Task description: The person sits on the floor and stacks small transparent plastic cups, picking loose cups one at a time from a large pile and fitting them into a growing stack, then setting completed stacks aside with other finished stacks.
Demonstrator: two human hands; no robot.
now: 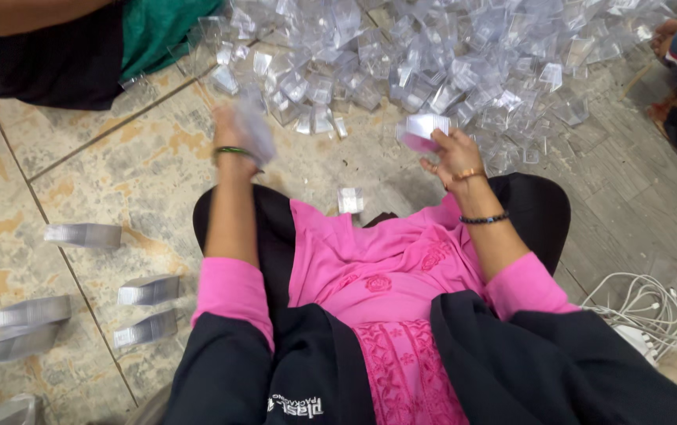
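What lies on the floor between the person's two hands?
Mostly bare tile between left hand and right hand; the clear plastic box pile edges in, one small clear box lies nearer. Head view.

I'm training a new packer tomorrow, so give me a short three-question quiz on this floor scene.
1. True or false: the right hand holds a small clear plastic box.
2. Where do the flat stacks lie: A) on the person's left, B) on the lap, C) on the heap?
3. What lies on the floor by the right knee?

Key: 1 true. 2 A. 3 white cables.
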